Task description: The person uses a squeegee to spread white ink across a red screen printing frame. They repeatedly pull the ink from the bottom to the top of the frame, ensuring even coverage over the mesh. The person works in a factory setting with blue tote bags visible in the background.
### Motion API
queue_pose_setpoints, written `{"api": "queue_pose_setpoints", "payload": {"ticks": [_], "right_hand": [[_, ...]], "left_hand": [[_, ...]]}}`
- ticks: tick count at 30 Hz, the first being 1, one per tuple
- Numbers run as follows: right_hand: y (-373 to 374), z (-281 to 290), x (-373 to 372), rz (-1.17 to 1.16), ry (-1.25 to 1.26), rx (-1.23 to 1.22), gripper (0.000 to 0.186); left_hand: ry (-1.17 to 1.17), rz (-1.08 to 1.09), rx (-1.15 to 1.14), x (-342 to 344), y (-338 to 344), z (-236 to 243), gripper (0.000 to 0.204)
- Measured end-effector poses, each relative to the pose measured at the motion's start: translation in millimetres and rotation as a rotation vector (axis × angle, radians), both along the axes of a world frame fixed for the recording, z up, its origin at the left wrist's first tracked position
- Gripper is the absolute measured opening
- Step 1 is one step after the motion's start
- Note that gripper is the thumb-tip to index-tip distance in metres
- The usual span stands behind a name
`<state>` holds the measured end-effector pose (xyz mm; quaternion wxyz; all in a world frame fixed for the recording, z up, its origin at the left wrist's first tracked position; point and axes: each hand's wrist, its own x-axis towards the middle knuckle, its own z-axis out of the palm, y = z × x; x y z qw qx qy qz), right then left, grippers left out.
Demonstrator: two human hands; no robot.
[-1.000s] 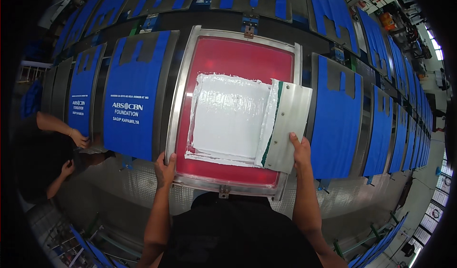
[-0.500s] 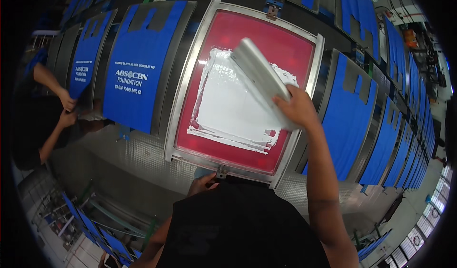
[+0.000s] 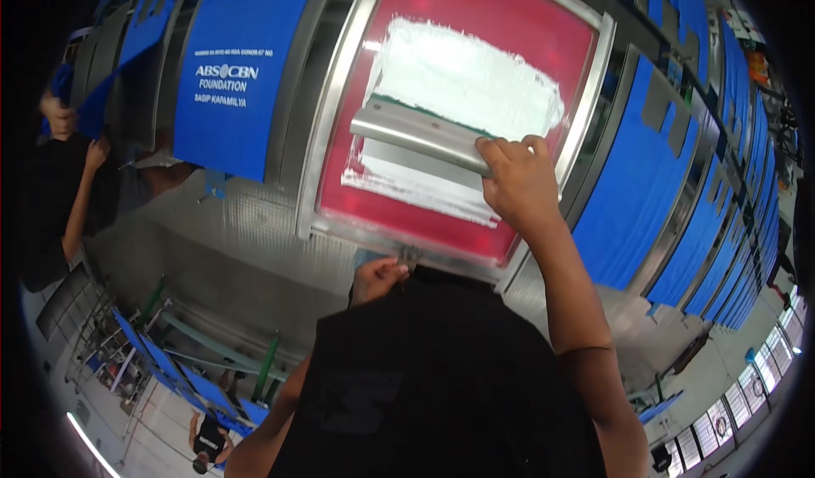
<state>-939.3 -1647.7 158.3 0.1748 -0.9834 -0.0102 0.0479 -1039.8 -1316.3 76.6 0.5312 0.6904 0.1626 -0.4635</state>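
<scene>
My right hand is closed around the right end of the squeegee. The squeegee, set diagonally half a second ago, now lies nearly crosswise inside the screen frame, with white ink on its far and near sides. My left hand remains at the bracket on the frame's near edge, fingers bent; I cannot tell whether they grip. At left, a co-worker's hand now holds a blue sheet lifted higher.
</scene>
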Motion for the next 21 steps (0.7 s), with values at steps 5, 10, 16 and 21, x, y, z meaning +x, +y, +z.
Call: {"api": "queue_pose_setpoints", "payload": {"ticks": [5,10,16,21], "right_hand": [[45,18,-45,0.031,0.232,0.097,0.036],[65,0,-55,-0.065,0.305,0.149,0.037],[37,-1,-104,-0.313,0.275,-0.005,0.037],[57,-36,-140,-0.478,0.021,0.021,0.029]], "left_hand": [[-0.057,-0.352,0.187,29,-3,13,0.040],[-1.486,-0.518,0.286,126,0,46,0.071],[-1.515,-1.209,0.490,194,-26,32,0.035],[-1.571,-1.021,0.302,182,-18,14,0.015]]}}
